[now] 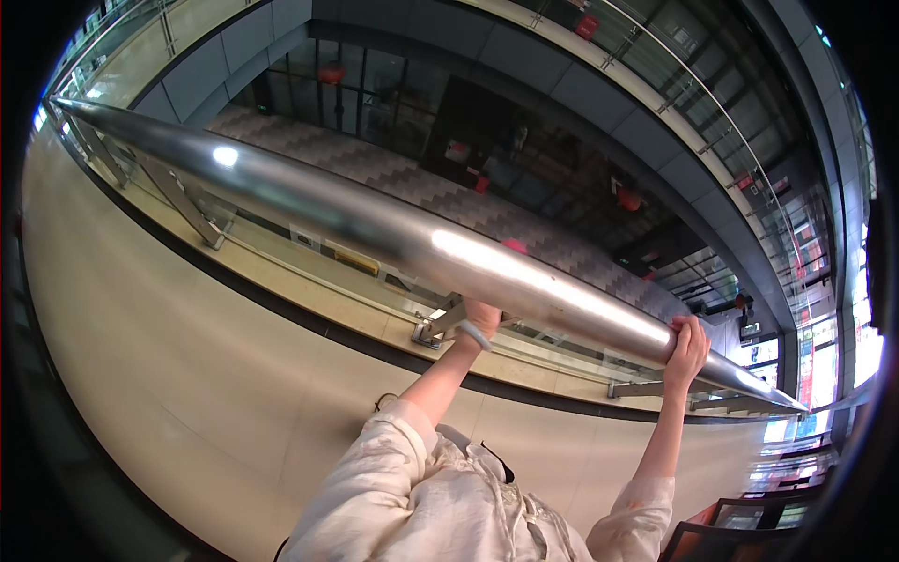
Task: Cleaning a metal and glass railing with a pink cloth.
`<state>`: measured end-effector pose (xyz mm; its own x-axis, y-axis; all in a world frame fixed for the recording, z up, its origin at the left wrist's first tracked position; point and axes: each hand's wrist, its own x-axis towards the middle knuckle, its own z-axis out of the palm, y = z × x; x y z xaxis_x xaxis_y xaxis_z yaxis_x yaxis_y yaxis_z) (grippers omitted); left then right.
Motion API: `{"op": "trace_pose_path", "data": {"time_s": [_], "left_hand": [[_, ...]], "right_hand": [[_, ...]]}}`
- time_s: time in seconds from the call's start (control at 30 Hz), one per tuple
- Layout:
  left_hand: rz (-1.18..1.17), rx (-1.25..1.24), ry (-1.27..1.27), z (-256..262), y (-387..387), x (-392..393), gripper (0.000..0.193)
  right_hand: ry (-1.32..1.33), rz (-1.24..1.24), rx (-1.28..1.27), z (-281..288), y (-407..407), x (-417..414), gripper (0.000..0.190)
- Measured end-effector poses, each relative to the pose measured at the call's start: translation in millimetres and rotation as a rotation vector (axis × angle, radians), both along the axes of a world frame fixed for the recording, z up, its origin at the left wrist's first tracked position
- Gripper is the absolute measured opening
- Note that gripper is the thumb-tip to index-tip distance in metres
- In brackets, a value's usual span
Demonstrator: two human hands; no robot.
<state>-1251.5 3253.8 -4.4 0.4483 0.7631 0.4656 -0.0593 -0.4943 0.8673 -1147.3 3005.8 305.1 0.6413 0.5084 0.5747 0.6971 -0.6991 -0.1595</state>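
A thick, shiny metal handrail (393,218) runs across the view from upper left to lower right. Toward its right end, my right hand (688,351) grips the rail, its fingers curled over the top. My left hand (483,314) reaches beneath the rail near the middle, and the rail hides its fingers. A pale band (476,336) circles that wrist. Beside the left hand, a metal post (447,322) stands on a bracket under the rail.
Glass panels and metal posts (184,200) support the rail along a pale ledge (281,270) with a dark border. Beyond lies a drop to a lower patterned floor (337,168). A curved glass balustrade (695,91) lines the far side. Framed furniture (744,523) stands at lower right.
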Motion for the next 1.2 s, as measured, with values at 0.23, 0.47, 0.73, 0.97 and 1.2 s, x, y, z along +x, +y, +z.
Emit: {"op": "trace_pose_path", "data": {"time_s": [0.23, 0.47, 0.73, 0.97, 1.2], "left_hand": [[0.075, -0.296, 0.130, -24, 1, -6, 0.034], [-0.062, -0.362, -0.139, 74, -15, -46, 0.035], [0.146, -0.523, 0.199, -88, -11, -61, 0.027], [0.034, -0.408, -0.039, 30, -5, -58, 0.021], [0.263, -0.465, 0.135, -129, -27, -48, 0.028]], "right_hand": [[0.017, -0.019, 0.008, -4, -13, 6, 0.026], [0.033, -0.032, -0.022, -9, -21, 8, 0.028], [0.019, -0.012, 0.010, -8, -6, 2, 0.028], [0.021, -0.025, 0.015, -5, -10, 1, 0.029], [0.060, -0.005, 0.044, 4, 11, -9, 0.029]]}}
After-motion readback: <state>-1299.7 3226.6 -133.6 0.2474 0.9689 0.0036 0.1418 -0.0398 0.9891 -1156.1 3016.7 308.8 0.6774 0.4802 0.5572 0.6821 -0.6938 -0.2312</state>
